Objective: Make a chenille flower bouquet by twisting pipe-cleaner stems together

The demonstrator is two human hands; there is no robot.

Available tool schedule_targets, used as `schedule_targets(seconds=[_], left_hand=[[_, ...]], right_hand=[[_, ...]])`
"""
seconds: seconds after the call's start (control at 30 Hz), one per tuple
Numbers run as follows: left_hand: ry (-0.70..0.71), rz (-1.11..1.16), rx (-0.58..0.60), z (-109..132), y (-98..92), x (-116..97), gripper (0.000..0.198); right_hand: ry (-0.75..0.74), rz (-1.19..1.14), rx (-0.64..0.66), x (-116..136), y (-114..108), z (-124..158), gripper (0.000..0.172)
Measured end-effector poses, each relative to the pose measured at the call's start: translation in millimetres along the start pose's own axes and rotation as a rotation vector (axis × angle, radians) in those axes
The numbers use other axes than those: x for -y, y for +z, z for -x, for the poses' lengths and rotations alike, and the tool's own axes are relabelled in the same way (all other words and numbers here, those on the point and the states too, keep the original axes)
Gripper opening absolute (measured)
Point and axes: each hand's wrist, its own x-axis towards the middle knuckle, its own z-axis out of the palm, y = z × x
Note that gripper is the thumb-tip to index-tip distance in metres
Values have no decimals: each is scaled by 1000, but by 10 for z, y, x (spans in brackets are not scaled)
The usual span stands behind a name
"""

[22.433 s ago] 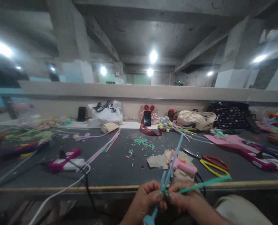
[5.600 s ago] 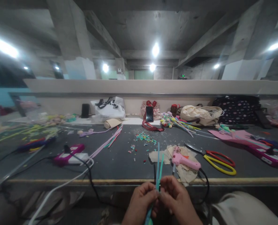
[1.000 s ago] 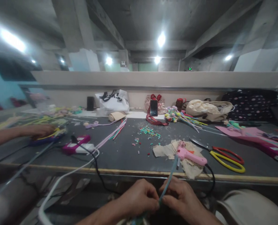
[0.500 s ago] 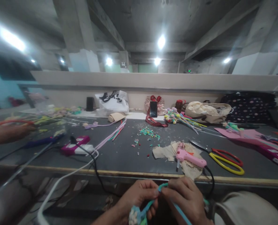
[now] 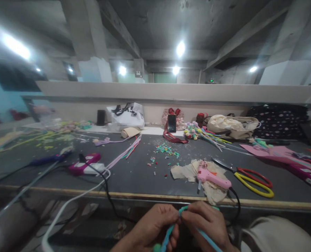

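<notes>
In front of the table's near edge, my left hand pinches a turquoise fuzzy strand, which looks like a pipe cleaner. My right hand grips it just beside, the fingertips of both hands almost meeting. A small loop of the strand shows between them, and a lighter blue length runs down beneath my right hand. Below my left hand a bit of green peeks in at the frame's bottom edge. Closest on the tabletop lies a pink glue gun on a crumpled beige cloth.
Red-and-yellow-handled scissors lie right of the glue gun. Coloured clippings are scattered mid-table. A magenta-and-white power strip with cables sits left, near a dark blue glue gun. A phone stands at the back.
The blue and cream flower-like piece beneath my left hand has dropped out of view. Both hands keep their pinch on the strand. Another person's hand at the far left has left the view.
</notes>
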Motion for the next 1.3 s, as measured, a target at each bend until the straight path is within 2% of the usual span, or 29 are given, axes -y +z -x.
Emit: schedule_targets(seconds=[0.1,0.17,0.23,0.3,0.37,0.5,0.67,0.77,0.9,1.0,1.3], left_hand=[[24,-13,30,-26,-25,29,22],[60,0,26,-46,-13,50,24],[126,22,-1,-61,21,66,24],[184,29,-34,-68,57,79,24],[192,20,-42,-65,77,90,25],[121,-5,26,-59,55,119,26],[54,-5,176,-193,-36,208,35],[20,-35,232,-270,-74,246,38],[-54,11,181,-205,-59,193,39],[-103,73,146,-106,-7,109,35],[-32,-44,101,-46,134,-27,18]], right_hand=[[-78,-43,29,72,-34,-12,12],[-72,-129,54,143,-49,-27,15],[71,-247,45,202,-40,-42,14],[288,-361,-7,229,-12,-56,16],[466,-460,-52,223,15,-71,20],[608,-687,8,164,7,-94,17],[588,-910,159,146,-32,-114,15],[593,-940,176,172,-39,-136,19],[617,-869,113,161,-51,-166,23],[609,-830,127,119,-47,-163,25],[646,-827,113,41,-7,-128,24]])
